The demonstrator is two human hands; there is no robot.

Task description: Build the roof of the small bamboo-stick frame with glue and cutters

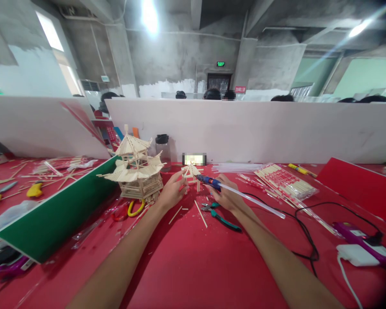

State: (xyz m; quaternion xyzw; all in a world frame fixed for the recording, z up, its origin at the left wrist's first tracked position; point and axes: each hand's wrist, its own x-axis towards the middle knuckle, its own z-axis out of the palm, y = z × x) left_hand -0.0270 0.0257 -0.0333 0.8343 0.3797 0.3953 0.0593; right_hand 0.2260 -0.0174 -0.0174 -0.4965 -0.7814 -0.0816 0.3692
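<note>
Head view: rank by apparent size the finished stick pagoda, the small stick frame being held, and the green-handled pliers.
1. Finished stick pagoda.
2. and 3. Green-handled pliers and small stick frame: look alike in size, so no ranking.

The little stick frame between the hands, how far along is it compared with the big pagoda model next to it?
Done: the tall stick pagoda stands finished-looking at left. In hand: the left hand steadies a small stick frame while the right hand aims a glue gun at it. Left: the frame is only a small roofed piece, and loose sticks and packed chopsticks lie unused.
</note>
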